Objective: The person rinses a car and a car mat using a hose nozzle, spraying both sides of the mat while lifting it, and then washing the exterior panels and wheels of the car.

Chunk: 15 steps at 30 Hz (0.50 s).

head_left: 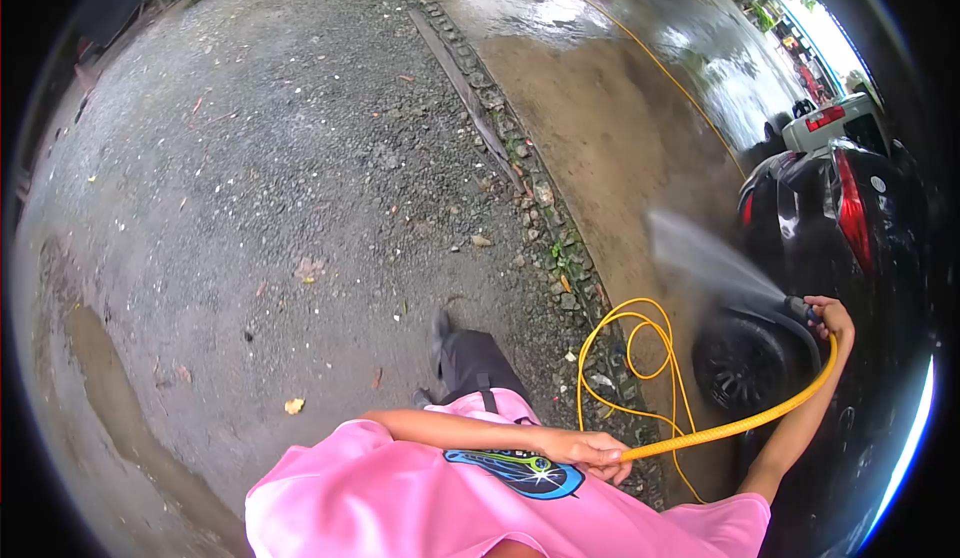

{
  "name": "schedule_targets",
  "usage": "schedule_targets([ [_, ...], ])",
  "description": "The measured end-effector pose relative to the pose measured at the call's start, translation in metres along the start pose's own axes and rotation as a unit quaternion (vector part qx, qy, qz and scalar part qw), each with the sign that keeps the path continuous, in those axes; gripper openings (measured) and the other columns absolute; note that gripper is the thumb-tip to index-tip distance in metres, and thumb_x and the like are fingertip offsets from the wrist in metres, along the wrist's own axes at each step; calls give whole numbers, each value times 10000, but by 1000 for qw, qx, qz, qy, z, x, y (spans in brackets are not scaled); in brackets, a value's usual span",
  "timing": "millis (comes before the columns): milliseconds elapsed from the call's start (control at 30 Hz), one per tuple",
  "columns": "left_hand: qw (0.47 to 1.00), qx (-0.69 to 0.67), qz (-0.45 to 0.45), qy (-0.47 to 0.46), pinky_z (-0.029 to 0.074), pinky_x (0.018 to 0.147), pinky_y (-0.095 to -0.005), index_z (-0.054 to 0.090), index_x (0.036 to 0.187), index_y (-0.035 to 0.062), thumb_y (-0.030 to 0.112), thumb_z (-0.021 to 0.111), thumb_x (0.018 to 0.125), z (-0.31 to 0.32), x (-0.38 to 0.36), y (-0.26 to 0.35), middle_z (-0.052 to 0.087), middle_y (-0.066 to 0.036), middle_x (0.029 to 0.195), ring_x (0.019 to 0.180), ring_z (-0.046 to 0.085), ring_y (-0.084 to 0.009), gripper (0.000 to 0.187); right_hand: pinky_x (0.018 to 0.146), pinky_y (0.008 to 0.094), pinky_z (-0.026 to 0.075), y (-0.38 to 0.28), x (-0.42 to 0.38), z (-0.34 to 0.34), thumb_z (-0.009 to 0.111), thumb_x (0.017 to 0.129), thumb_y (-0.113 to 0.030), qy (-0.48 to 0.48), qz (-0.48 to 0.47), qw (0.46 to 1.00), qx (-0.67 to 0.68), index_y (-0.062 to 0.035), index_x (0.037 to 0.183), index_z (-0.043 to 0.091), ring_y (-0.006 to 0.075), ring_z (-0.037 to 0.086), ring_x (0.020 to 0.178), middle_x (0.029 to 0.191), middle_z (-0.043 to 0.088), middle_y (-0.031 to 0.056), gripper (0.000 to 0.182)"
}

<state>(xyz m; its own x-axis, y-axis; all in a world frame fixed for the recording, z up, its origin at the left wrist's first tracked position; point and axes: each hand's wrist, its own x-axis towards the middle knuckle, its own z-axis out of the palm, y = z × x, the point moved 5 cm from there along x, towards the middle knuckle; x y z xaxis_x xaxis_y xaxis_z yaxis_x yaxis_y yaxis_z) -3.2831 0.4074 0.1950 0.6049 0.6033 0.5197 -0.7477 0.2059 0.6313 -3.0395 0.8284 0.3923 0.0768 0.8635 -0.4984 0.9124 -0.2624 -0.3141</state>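
Note:
My left hand [590, 452] is closed round a yellow hose [735, 426] in front of my pink shirt. From there the hose curves up to my right hand [832, 320], which grips the dark spray nozzle [800, 308] at its end. A fan of water [715, 258] shoots from the nozzle toward the upper left, over the concrete. Close beside the nozzle is a black car [800, 228], its red tail light [852, 213] and a dark wheel [745, 363] in sight. Spray mist blurs part of the wheel.
Loose yellow hose loops [640, 343] lie on the ground by the wheel, and more hose [655, 53] runs across the wet concrete [570, 108]. A stony edge [545, 208] borders the gravel [300, 158]. Another vehicle [835, 123] stands beyond the car.

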Motion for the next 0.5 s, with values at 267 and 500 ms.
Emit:
schedule_targets([
  [267, 999, -23, -22, 1, 249, 497, -207, 511, 907, -8, 468, 299, 940, -243, -68, 193, 334, 54, 599, 533, 292, -51, 522, 330, 185, 286, -220, 165, 67, 401, 831, -56, -19, 18, 1000, -2, -100, 1166, 551, 56, 351, 385, 640, 535, 71, 370],
  [500, 998, -1, -51, -32, 354, 674, -269, 491, 909, -11, 455, 273, 948, -389, -62, 408, 427, -21, 768, 728, 395, -129, 516, 333, 174, 287, -458, 293, 77, 428, 842, -43, -90, 32, 994, 49, -95, 1140, 555, 49, 358, 393, 653, 548, 77, 328],
])
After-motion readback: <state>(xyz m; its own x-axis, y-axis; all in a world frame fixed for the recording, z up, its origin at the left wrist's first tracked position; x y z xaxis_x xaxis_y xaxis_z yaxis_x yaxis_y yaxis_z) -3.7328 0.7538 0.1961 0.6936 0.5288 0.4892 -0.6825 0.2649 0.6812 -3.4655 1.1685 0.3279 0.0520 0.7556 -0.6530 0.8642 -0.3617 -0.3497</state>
